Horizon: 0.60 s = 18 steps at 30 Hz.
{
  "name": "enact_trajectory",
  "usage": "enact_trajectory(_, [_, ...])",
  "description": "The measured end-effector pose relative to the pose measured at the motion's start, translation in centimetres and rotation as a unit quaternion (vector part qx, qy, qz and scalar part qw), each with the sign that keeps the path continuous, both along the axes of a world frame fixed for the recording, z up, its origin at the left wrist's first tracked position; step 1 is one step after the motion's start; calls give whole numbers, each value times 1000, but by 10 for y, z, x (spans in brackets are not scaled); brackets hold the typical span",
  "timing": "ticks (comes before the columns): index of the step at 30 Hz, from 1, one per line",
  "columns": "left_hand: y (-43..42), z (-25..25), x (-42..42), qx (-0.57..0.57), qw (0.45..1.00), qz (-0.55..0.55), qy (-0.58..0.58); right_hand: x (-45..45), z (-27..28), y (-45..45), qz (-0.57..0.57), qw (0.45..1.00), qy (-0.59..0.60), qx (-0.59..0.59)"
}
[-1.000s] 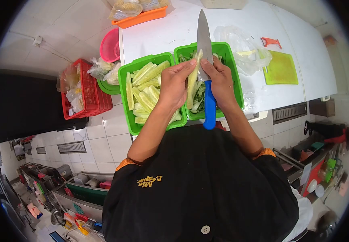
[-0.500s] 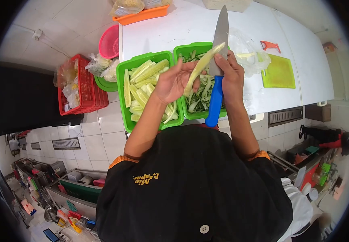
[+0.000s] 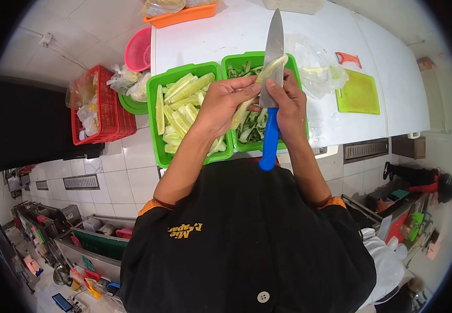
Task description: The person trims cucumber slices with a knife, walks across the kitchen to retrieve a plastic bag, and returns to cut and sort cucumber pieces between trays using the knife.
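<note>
Over the right green tub [image 3: 244, 55], we held our work up in both hands. Our left hand [image 3: 226, 101] had its grip closed on a pale cucumber strip [image 3: 273, 67], pinched between thumb and fingers, its far end lying across the knife's blade. Our right hand [image 3: 288, 107] gripped the knife [image 3: 271, 128] at the blade's heel, the blue handle jutting back towards us and the tip pointing away. Dark green parings [image 3: 252, 125] lay in the tub below; just beside it, a left green tub [image 3: 153, 107] held cucumber pieces [image 3: 186, 94]. Farther right on the white bench [image 3: 215, 34] we had a clear bag [image 3: 309, 52], an orange peeler [image 3: 348, 58] and a yellow-green cutting board [image 3: 360, 95].
</note>
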<state>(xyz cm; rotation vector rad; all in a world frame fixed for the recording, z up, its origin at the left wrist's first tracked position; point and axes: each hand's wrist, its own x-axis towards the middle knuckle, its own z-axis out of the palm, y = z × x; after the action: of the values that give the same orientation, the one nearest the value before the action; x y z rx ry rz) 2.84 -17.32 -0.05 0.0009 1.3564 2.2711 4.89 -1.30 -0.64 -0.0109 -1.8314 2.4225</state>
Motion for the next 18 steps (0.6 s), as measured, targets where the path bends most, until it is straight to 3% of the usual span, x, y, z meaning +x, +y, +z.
enact_trajectory(2, [-3, 0, -4, -14, 1000, -10, 3, 1, -2, -4, 0, 998, 32, 50])
enact_trajectory(7, [-18, -2, -15, -67, 994, -84, 36, 2, -5, -5, 3, 1000, -1, 20])
enact_trajectory(10, [-30, -25, -35, 245, 947, -203, -50, 2, 5, 2, -24, 999, -31, -9])
enact_trajectory(14, [-2, -39, -17, 540, 812, -199, -101, -3, 25, 5, -89, 996, 0, 14])
enact_trajectory(17, [13, -29, 2, 367, 926, -89, -8, -7, 17, 11, -121, 985, 64, 101])
enact_trajectory(18, [16, -24, 5, 388, 918, -77, -30, -6, 16, 13, -124, 985, 59, 104])
